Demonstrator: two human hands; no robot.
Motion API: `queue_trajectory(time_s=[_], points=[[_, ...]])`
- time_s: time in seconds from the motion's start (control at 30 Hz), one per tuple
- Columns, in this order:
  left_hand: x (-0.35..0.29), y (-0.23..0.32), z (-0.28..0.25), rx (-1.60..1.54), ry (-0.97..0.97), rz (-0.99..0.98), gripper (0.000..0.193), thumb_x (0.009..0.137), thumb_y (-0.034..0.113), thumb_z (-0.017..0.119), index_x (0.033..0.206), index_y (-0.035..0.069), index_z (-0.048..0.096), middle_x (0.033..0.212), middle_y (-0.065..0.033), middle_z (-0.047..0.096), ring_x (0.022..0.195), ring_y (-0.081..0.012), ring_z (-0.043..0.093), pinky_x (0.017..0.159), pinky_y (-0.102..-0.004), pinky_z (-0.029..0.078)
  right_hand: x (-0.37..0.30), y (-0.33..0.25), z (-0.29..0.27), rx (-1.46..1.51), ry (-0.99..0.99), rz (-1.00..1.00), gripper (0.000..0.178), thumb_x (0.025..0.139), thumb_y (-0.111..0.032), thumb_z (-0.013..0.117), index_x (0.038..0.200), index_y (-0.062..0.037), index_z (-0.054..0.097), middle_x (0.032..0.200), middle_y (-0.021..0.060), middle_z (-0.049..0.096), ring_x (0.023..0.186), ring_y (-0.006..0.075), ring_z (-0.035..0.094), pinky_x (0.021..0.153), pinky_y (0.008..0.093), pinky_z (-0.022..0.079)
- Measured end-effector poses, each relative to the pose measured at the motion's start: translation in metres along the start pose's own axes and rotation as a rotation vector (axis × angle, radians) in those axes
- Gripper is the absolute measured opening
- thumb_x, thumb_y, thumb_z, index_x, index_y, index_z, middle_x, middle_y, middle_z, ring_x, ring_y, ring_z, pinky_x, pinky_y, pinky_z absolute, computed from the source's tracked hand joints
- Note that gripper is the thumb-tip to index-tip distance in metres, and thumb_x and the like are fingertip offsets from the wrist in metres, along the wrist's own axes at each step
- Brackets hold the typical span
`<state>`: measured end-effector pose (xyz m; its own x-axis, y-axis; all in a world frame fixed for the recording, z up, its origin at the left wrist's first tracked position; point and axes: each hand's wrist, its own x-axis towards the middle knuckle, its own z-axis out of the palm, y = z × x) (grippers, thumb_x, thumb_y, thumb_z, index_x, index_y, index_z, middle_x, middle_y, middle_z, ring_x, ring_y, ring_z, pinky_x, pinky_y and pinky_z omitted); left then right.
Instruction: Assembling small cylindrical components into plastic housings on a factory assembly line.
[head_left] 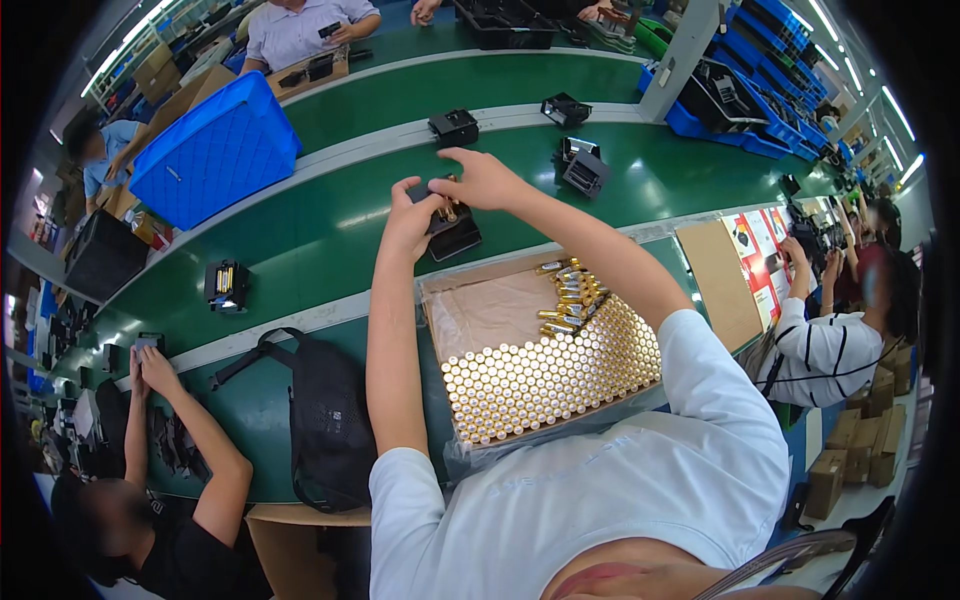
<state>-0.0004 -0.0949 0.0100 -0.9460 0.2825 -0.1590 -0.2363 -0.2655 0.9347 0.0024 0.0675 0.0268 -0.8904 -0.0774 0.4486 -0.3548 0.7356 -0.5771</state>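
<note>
In front of me on the green belt, my left hand (404, 222) is closed on the side of a black box-shaped device (457, 242). Its compartment is open, and gold-ended batteries (449, 211) show in it. My right hand (484, 183) reaches over the same device, thumb pressed on its top by the batteries, index finger sticking out. The fingers partly cover the device. Below my forearms stands a carton (520, 300) lined with plastic. Upright batteries (545, 382) fill its near part in close rows, and several loose ones (573, 298) lie on top.
Other black devices (453, 127) (566, 109) (584, 172) (227, 287) sit along the belt. A blue crate (216, 150) stands at the far left. A black backpack (333, 420) lies left of the carton, a cardboard sheet (718, 285) right of it. Co-workers sit on both sides and opposite.
</note>
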Motion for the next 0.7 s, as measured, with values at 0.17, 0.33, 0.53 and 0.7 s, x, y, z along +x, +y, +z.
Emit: queue_trajectory(time_s=[0.17, 0.33, 0.53, 0.7], points=[[-0.008, 0.001, 0.001, 0.008, -0.050, 0.034, 0.066, 0.076, -0.004, 0.064, 0.133, 0.005, 0.032, 0.114, -0.0252, 0.051, 0.085, -0.0290, 0.062, 0.071, -0.0366, 0.055, 0.015, -0.001, -0.011, 0.189, -0.530, 0.629, 0.033, 0.089, -0.036, 0.065, 0.093, -0.0040, 0.070, 0.058, 0.0067, 0.058, 0.045, 0.0153, 0.047, 0.045, 0.0247, 0.040], [0.009, -0.022, -0.010, 0.162, 0.004, 0.196, 0.061, 0.075, 0.000, 0.067, 0.128, 0.005, 0.037, 0.109, -0.0237, 0.054, 0.086, -0.0308, 0.062, 0.071, -0.0392, 0.054, 0.004, 0.018, 0.005, 0.456, -0.520, 0.643, 0.038, 0.091, -0.039, 0.061, 0.075, -0.0054, 0.069, 0.055, 0.0058, 0.056, 0.044, 0.0142, 0.046, 0.044, 0.0238, 0.039], [-0.003, 0.002, -0.007, 0.587, 0.096, 0.244, 0.052, 0.077, 0.007, 0.069, 0.122, 0.004, 0.043, 0.099, -0.0226, 0.057, 0.086, -0.0379, 0.063, 0.070, -0.0442, 0.053, -0.010, 0.008, -0.016, 0.144, -0.446, 0.404, 0.034, 0.090, -0.035, 0.062, 0.085, -0.0029, 0.071, 0.057, 0.0068, 0.059, 0.048, 0.0190, 0.053, 0.050, 0.0300, 0.045], [-0.007, 0.004, -0.021, 1.325, 0.428, 0.301, 0.044, 0.081, 0.019, 0.064, 0.119, 0.004, 0.048, 0.096, -0.0231, 0.058, 0.082, -0.0417, 0.059, 0.075, -0.0482, 0.050, -0.013, 0.054, -0.068, -0.605, -0.114, 0.236, 0.030, 0.081, -0.021, 0.064, 0.106, -0.0056, 0.067, 0.092, 0.0133, 0.069, 0.084, 0.0335, 0.066, 0.075, 0.0429, 0.053]])
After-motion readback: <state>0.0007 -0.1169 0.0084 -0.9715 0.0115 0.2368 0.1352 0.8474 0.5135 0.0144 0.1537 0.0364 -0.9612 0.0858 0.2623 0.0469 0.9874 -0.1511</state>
